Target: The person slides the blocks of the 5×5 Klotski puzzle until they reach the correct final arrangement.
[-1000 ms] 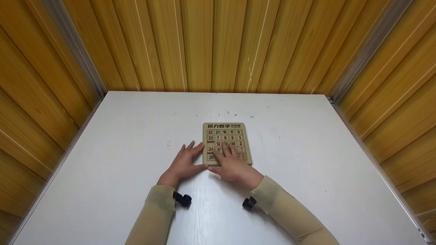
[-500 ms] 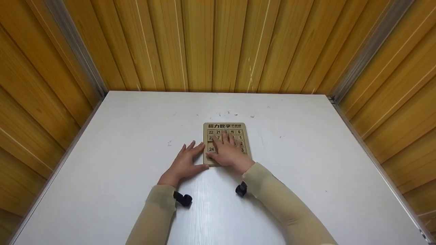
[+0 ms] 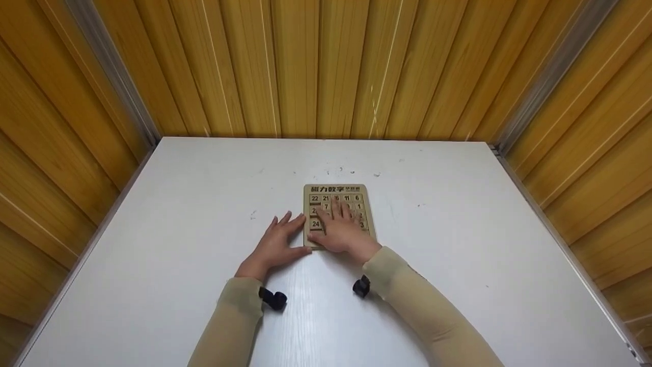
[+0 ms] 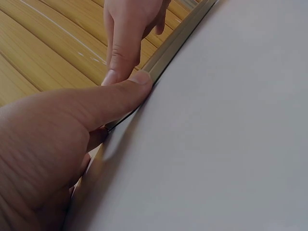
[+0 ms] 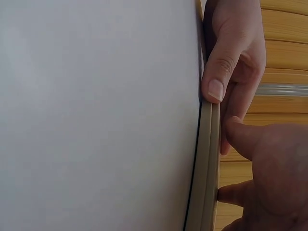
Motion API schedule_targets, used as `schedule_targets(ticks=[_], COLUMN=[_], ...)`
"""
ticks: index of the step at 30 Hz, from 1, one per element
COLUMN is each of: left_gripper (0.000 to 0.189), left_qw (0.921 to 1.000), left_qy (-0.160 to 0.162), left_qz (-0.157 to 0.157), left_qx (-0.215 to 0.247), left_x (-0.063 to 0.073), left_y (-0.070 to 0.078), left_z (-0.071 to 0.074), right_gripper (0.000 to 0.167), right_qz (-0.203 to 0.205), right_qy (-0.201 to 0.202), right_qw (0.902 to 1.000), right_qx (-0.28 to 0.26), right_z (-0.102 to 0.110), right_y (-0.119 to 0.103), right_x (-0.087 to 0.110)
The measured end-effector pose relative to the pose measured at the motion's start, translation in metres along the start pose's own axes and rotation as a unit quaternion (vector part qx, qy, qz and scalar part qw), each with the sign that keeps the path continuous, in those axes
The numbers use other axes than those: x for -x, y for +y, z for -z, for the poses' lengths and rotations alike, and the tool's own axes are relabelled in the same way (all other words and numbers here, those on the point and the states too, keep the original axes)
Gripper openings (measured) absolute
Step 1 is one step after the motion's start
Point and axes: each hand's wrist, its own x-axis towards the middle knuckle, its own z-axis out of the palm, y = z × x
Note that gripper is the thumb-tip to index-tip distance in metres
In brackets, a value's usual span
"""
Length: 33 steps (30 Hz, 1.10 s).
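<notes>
A wooden number slide puzzle [image 3: 333, 189] lies flat on the white table in the head view. Numbered tiles fill its frame, with dark gaps showing in the left column. My left hand [image 3: 276, 244] holds the near left corner, thumb at the near edge and a finger against the left side. My right hand [image 3: 344, 233] lies over the middle and lower tiles, fingers spread. One of its fingers touches the 23 tile [image 3: 314, 210]; several tiles are hidden under this hand. In the left wrist view, the left thumb [image 4: 115, 100] presses the board's edge [image 4: 175, 45].
The white table [image 3: 433, 229] stretches around the board, with small dark marks beyond its far edge. Wood-patterned panels [image 3: 295, 66] stand at the back and both sides. Black wrist cameras [image 3: 275, 299] sit on the cuffs.
My right hand has moved forward and slightly left over the board. The 23 tile has slid partway toward me, leaving a gap below 22. My left hand has stayed in place.
</notes>
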Motion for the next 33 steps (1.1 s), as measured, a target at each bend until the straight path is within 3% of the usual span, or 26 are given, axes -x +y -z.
schedule_targets(ticks=[16, 24, 33], left_gripper=[0.085, 0.086, 0.086], left_qw=[1.0000, 1.0000, 1.0000], left_qy=[0.004, -0.001, 0.000], left_qz=[0.005, 0.009, 0.010], left_qx=[-0.001, 0.001, -0.002], left_x=[0.000, 0.000, 0.000], left_y=[0.002, 0.002, 0.002], left_z=[0.000, 0.000, 0.000], right_gripper=[0.084, 0.083, 0.082], right_qz=[0.025, -0.003, -0.022], right_qy=[0.001, 0.023, 0.017], right_qw=[0.9993, 0.9993, 0.9993], right_qx=[-0.028, -0.030, -0.024], right_z=[0.002, 0.008, 0.008], right_y=[0.000, 0.004, 0.004], right_x=[0.019, -0.007, -0.029])
